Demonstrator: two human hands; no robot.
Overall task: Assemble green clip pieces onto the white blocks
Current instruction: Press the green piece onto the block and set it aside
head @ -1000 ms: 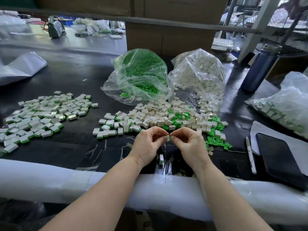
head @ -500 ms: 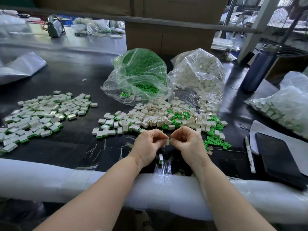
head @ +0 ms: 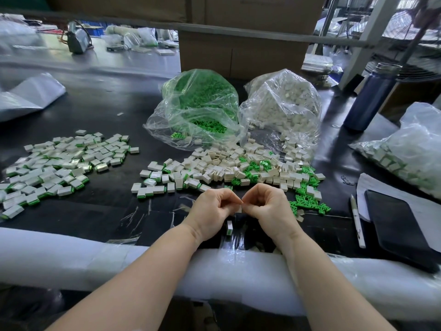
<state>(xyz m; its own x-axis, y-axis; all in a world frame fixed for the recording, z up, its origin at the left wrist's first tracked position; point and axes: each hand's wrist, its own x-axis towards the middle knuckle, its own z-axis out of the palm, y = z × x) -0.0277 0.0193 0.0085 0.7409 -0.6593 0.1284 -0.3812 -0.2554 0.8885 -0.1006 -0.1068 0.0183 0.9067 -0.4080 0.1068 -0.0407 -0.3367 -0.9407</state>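
Between curled left hand (head: 212, 207) and right hand (head: 268, 206), fingers pinching a mostly hidden white block (head: 238, 208)

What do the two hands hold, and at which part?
Left hand and right hand pinch one small white block between fingertips, at its opposite ends.

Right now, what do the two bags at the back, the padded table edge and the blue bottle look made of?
Bag of green clips and bag of white blocks: thin clear plastic film, crinkled and glossy, contents showing through. Table edge padding: seemingly white foam wrapped in clear film, soft and matte. Blue bottle: probably coated metal, with a silvery rim.
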